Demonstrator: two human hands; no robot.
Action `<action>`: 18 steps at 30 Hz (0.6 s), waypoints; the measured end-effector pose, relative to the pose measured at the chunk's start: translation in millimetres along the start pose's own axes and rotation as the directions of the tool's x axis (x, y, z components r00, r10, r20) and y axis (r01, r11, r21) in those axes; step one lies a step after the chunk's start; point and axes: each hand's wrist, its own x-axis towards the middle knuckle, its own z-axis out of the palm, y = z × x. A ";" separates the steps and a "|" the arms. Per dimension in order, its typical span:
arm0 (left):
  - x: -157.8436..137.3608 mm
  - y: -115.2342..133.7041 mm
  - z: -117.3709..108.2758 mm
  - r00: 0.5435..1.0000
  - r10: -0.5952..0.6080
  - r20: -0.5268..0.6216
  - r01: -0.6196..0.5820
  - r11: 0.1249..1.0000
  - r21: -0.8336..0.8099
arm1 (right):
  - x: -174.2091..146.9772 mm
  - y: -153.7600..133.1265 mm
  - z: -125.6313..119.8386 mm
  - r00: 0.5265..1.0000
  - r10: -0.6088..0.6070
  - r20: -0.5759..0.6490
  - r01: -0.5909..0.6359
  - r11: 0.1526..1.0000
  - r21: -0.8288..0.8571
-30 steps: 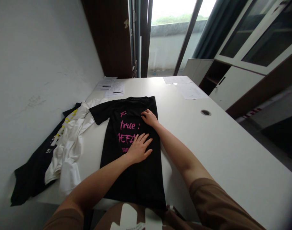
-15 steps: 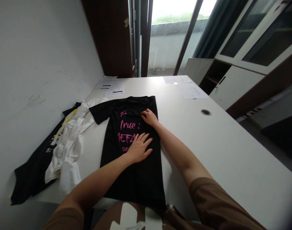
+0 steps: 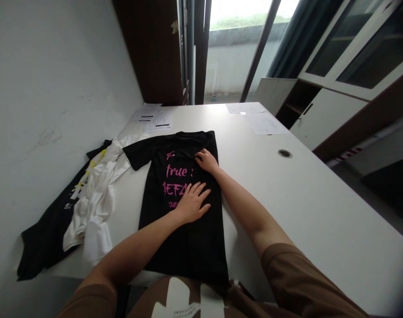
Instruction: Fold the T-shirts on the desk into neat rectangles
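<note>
A black T-shirt [image 3: 184, 247] with pink lettering lies on the white table, its one visible sleeve stretched out to the left. The right side of the shirt is folded over, cutting the lettering short. My left hand [image 3: 192, 204] rests flat on the middle of the shirt, fingers spread, partly covering the print. Farther up, near the right edge, my right hand [image 3: 207, 160] has its fingers bent and drawn together on the black cloth. Just how much fabric it pinches is hard to see.
Left of the T-shirt lie a crumpled white garment [image 3: 100, 190] and another black garment [image 3: 52, 234], by the wall. Paper sheets [image 3: 158, 119] are at the table's far left, more papers [image 3: 262, 121] at the far right. A round cable hole [image 3: 284, 153] is at right.
Both hands stay in place on the black T-shirt. Only the camera view has shifted very slightly.
</note>
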 end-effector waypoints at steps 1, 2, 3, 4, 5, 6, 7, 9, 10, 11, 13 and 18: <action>0.0 -0.1 -0.1 1.000 0.000 0.001 0.000 1.000 0.001 | -0.1 -0.3 -0.1 1.000 -0.002 -0.001 0.002 1.000 0.003; 0.1 -0.3 -0.1 1.000 0.000 0.003 0.000 1.000 0.002 | -0.3 -0.8 -0.3 1.000 -0.001 -0.003 0.001 1.000 0.005; 0.1 -0.6 -0.2 1.000 0.001 0.004 -0.001 1.000 0.002 | -0.4 -1.2 -0.5 1.000 0.000 -0.004 0.000 1.000 0.005; 0.0 -0.9 -0.1 1.000 0.001 0.005 -0.001 1.000 0.001 | -0.6 -1.7 -0.8 1.000 0.004 -0.004 -0.004 1.000 0.005; 0.0 -1.2 0.0 1.000 0.001 0.004 -0.001 1.000 0.000 | -0.7 -2.1 -1.2 1.000 0.009 -0.002 -0.009 1.000 0.004; 0.0 -1.5 0.3 1.000 0.001 0.002 -0.001 1.000 0.000 | -0.9 -2.5 -1.6 1.000 0.013 0.000 -0.013 1.000 0.003; 0.0 -1.8 0.5 1.000 0.001 0.001 -0.001 1.000 0.000 | -1.0 -2.7 -1.9 1.000 0.014 0.001 -0.014 1.000 0.003; 0.1 -2.0 0.7 1.000 0.000 0.003 0.000 1.000 0.003 | -1.3 -2.8 -2.3 1.000 0.008 -0.004 -0.008 1.000 0.002; 0.2 -1.9 0.6 1.000 0.000 0.003 0.000 1.000 0.004 | -1.4 -2.6 -2.3 1.000 0.003 -0.008 -0.003 1.000 0.002; 0.4 -1.6 0.3 1.000 0.000 0.004 0.000 1.000 0.006 | -1.4 -2.3 -2.1 1.000 -0.002 -0.012 0.002 1.000 0.001; 0.7 -0.8 -0.9 1.000 0.000 0.006 -0.001 1.000 0.010 | -1.3 -1.6 -1.3 1.000 -0.008 -0.018 0.008 1.000 0.000; 1.1 0.6 -3.5 1.000 0.002 0.012 -0.002 1.000 0.016 | -0.5 -0.4 0.8 0.999 -0.013 -0.030 0.013 1.000 0.002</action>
